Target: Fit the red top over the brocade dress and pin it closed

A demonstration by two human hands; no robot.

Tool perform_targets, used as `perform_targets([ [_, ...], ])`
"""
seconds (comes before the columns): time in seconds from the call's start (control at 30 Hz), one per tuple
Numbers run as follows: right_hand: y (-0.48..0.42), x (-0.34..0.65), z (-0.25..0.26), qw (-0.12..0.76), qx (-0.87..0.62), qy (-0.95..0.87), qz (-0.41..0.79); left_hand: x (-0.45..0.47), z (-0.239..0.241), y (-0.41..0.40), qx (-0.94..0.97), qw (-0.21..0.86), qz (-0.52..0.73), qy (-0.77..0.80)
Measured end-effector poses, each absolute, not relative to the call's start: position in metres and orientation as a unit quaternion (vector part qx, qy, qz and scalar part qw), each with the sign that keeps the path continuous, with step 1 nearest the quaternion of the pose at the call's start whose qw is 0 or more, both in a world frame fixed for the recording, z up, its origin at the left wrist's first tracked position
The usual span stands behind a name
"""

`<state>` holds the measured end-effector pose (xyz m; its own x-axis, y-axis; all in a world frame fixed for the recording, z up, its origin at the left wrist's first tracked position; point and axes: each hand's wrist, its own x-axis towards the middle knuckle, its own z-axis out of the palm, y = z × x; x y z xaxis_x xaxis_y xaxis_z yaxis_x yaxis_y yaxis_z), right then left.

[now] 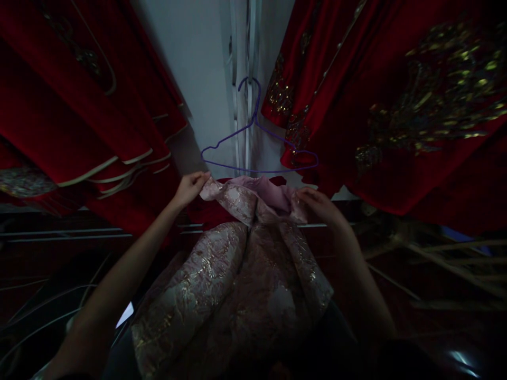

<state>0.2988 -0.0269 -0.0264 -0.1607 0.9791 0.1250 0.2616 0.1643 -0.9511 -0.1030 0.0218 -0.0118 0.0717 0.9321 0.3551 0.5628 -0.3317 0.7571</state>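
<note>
A pink brocade garment [237, 274] with gold pattern hangs down in front of me, its pink lining showing at the neck. My left hand [190, 187] is closed on the garment's left shoulder. My right hand [319, 206] is closed on its right shoulder. Just above both hands hangs a purple wire hanger [258, 142], hooked on a white vertical rail [249, 63]. The hanger sits above the garment's open neck, apart from it.
Red velvet garments with white piping [91, 121] hang at the left. Red garments with gold embroidery [428, 105] hang at the right. A pale wall [198, 63] lies behind. Below, dark shelves and thin rods [435, 264] show dimly.
</note>
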Motion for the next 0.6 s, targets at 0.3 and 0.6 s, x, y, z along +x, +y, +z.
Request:
perform_targets([
  [0.3, -0.046, 0.279, -0.017, 0.57, -0.438, -0.577, 0.388, 0.02, -0.008, 0.027, 0.892, -0.035, 0.3, 0.337],
  [0.6, -0.024, 0.304, -0.038, 0.707, -0.458, -0.393, 0.367, 0.026, -0.041, -0.029, 0.81, -0.155, 0.378, 0.42],
])
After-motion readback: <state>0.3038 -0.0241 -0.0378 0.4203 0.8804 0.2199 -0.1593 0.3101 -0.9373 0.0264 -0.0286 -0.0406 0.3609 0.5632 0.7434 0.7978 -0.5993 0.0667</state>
